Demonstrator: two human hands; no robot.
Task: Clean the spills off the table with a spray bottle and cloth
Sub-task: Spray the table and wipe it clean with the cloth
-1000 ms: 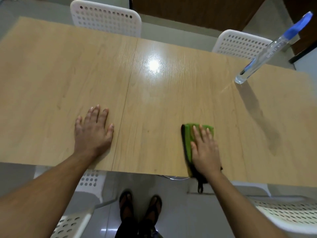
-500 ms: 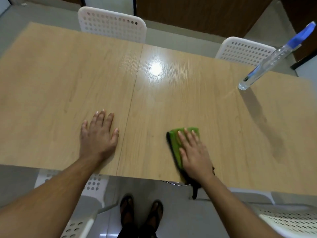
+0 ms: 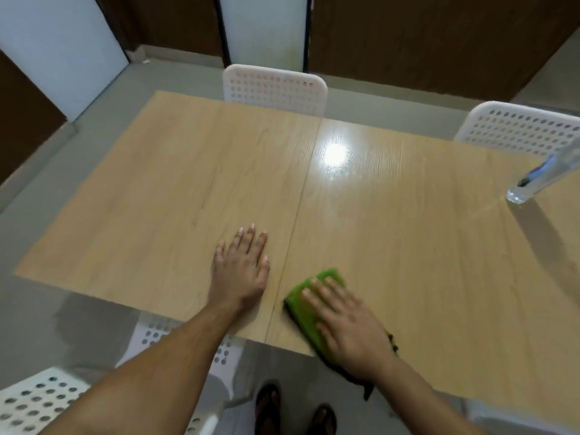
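A green cloth (image 3: pixel 306 304) lies flat near the front edge of the light wooden table (image 3: pixel 157 189). My right hand (image 3: pixel 348 324) presses on the cloth with straight fingers. Just left of the table's middle seam, my left hand (image 3: pixel 243 270) rests flat on the bare wood, fingers spread. A clear spray bottle (image 3: pixel 539 178) with blue parts stands at the far right, its top cut off by the frame edge. The cloth's dark underside hangs over the table edge by my wrist.
Two white perforated chairs (image 3: pixel 274 89) (image 3: pixel 518 127) stand behind the table. Another white chair (image 3: pixel 37 400) is at the near left below the edge. My sandalled feet (image 3: pixel 295 409) show on the grey floor. A lamp glare (image 3: pixel 335 152) shines mid-table.
My right hand has slid the green cloth leftward along the front edge toward the seam and my left hand. The view has swung left, pushing the bottle to the right frame edge.
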